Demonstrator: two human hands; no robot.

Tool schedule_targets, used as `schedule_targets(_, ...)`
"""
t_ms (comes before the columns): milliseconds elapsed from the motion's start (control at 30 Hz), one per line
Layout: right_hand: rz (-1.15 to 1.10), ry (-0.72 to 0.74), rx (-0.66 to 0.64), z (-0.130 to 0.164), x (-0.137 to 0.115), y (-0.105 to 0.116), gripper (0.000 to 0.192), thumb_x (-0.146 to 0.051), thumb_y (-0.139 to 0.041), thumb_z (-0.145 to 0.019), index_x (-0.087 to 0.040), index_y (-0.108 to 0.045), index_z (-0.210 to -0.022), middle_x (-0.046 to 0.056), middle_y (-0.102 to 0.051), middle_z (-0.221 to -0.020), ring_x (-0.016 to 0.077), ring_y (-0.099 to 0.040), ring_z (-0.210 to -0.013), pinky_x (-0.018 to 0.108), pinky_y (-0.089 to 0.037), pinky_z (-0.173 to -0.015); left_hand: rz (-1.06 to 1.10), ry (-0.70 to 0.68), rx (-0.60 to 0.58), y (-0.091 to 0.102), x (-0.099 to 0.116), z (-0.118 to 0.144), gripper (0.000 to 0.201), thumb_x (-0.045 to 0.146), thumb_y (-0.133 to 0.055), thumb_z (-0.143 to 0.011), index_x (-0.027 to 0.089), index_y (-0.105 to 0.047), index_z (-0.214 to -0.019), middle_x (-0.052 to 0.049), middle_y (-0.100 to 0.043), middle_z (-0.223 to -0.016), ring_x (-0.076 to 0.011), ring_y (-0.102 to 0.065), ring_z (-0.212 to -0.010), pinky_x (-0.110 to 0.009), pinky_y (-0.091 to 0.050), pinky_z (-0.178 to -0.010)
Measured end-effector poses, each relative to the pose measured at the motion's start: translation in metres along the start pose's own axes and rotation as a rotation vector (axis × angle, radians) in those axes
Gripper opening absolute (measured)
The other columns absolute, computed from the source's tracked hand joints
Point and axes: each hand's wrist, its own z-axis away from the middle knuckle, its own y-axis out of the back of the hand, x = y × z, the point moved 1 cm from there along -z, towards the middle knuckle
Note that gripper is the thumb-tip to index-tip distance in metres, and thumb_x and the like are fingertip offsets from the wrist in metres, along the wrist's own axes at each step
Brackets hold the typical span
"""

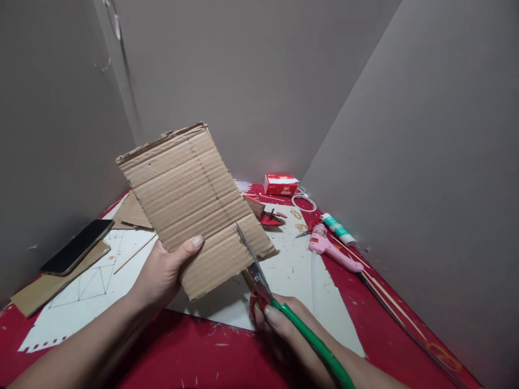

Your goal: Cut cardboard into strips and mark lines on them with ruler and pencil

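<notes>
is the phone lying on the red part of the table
No, the phone rests on a flat cardboard piece at the left, not on the red table surface.

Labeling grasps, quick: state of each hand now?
Left hand: closed on the cardboard sheet, held up.
Right hand: closed on the scissors, blades in the sheet's lower edge.

No wording can be read anywhere. The small red box point(280, 184) at the back of the tabletop point(194, 351) carries white print too blurred to make out; the white sheet point(87, 281) bears only pencilled lines.
</notes>
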Motion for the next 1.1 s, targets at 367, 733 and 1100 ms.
schedule_targets(367,0.123,0.068,-0.011,-0.001,-0.003,0.003,0.051,-0.062,-0.031,-0.101,-0.023,-0.042,-0.071,-0.004,-0.035,-0.061,0.0132,-0.034,-0.058,0.028,-0.036,-0.058,-0.015,0.041,0.012,0.003,0.001,0.001,0.076,0.041,-0.087,-0.071,0.022,-0.058,-0.139,-0.011,-0.073,-0.124,-0.0332,-0.069,-0.112,-0.041,-0.057,-0.097)
schedule_targets(733,0.051,0.04,0.063,-0.005,0.001,-0.002,0.051,-0.067,-0.037,-0.097,-0.023,-0.039,-0.071,-0.003,-0.032,-0.065,0.0135,-0.027,-0.06,0.027,-0.03,-0.053,-0.014,0.029,0.073,-0.008,0.004,0.008,0.073,0.042,-0.087,-0.068,0.021,-0.062,-0.133,-0.011,-0.075,-0.117,-0.0357,-0.071,-0.109,-0.045,-0.057,-0.095)
schedule_targets(1100,0.043,0.007,0.074,-0.005,-0.006,-0.006,0.054,-0.066,-0.036,-0.098,-0.02,-0.053,-0.077,-0.002,-0.038,-0.064,0.0133,-0.03,-0.061,0.026,-0.037,-0.057,0.001,0.081,0.023,-0.012,0.0,0.013,0.07,0.042,-0.085,-0.072,0.02,-0.062,-0.134,-0.011,-0.075,-0.12,-0.0346,-0.07,-0.111,-0.045,-0.055,-0.099)
